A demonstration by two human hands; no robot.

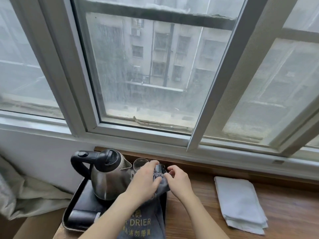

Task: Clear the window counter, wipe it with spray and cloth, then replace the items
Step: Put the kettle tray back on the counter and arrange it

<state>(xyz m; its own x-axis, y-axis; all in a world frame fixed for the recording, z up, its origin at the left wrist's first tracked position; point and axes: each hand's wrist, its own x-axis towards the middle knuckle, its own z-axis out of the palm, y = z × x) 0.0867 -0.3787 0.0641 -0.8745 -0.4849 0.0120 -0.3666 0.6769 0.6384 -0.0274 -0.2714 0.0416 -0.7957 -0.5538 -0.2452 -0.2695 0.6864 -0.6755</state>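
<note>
Wooden brown window counter (207, 204) under a big grimy white-framed sliding window (155, 66), grey apartment blocks outside; pretty dull view tbh.

Both hands are bunched together just right of the kettle; the left hand (145, 180) has its fingers curled over the top of a dark grey drawstring fabric bag (146, 223) with yellow "DRIER" lettering, gripping the gathered neck, where something dark and shiny pokes out; can't tell what that is exactly. Right hand (177, 180) sits just beside it, fingers curled in and pinching at the same bunched cloth near the neck; thumb and fingertips nearly meet the left hand. The bag hangs down toward the camera, draped over the right edge of the tray.

Right behind the hands is a clear drinking glass (140, 163), upright, touching-close to the kettle spout; the stainless steel electric kettle with black handle and lid (107, 176) stands on a black rectangular tray (76, 214) at the left end of the counter; a black box-like thing (82, 218) lies in the tray's front part.

Off to the right, well apart from the hands, a folded white cloth (240, 204) lies flat on the wood; crumpled pale fabric (31, 195) is at the far left, below counter level.
</note>
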